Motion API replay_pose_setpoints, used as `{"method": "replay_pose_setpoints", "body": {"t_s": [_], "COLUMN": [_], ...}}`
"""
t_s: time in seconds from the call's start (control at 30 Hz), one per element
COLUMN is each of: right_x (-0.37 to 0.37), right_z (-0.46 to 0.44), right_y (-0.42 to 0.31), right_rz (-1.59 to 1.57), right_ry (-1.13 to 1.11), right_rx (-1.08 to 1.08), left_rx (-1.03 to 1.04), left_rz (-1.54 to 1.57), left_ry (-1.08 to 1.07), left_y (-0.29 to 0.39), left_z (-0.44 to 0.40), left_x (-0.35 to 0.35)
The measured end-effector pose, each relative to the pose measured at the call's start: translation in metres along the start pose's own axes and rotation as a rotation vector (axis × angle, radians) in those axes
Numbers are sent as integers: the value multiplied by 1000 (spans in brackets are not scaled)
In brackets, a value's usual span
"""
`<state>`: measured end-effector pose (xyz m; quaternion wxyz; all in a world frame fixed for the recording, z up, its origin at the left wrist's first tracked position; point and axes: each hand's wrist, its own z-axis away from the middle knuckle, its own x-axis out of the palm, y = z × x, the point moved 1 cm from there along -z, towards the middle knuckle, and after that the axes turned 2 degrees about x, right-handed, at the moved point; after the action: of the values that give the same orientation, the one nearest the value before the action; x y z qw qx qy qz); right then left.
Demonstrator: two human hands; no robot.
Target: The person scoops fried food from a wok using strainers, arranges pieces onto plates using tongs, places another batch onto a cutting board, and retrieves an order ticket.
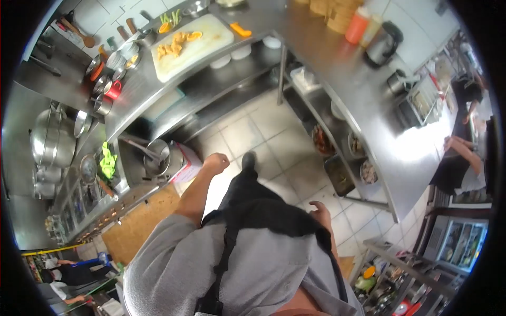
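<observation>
My left hand [215,164] hangs over the floor with its fingers curled in. Nothing shows in it, and it touches nothing; nearest is a white and red box [188,162] beside a metal pot [159,152] with utensils in it. My right hand [320,213] hangs low beside the black apron [263,205], fingers partly apart, with nothing seen in it. Ahead on the counter lies a white cutting board [213,42], bearing orange-yellow food pieces [179,45] out of reach of both hands. One dark shoe [249,160] is stepped forward on the tiles.
A steel counter [337,68] runs ahead and right, with food trays [340,174] on its lower shelf. An electric kettle [383,45] and squeeze bottles [358,25] stand on it. A co-worker [461,163] is at far right; others [79,274] are at lower left. A green cloth [108,159] hangs left.
</observation>
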<state>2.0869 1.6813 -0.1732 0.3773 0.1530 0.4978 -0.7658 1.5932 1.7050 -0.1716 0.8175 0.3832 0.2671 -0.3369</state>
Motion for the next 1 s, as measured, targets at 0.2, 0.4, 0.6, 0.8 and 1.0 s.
{"method": "replay_pose_setpoints", "body": {"t_s": [0.2,0.4,0.6,0.8,1.0], "right_x": [-63,-138,-149,-147,-146], "right_z": [-100,-240,-344,-347,-344], "right_y": [-170,-299,-286,-286,-301], "right_rz": [104,473,739,757,784], "right_ry": [218,636,560,556,521], "right_rx": [-516,-546,-130,-101,-108], "left_rx": [50,60,-224,-366,-340], "left_rz": [28,158,-244,-439,-448], "left_ry": [450,678,361,133,97], "left_y": [28,31,19,-49,-32], "left_z": [-60,-196,-351,-479,-510], "left_x": [-67,-155,-227,-190,-175]}}
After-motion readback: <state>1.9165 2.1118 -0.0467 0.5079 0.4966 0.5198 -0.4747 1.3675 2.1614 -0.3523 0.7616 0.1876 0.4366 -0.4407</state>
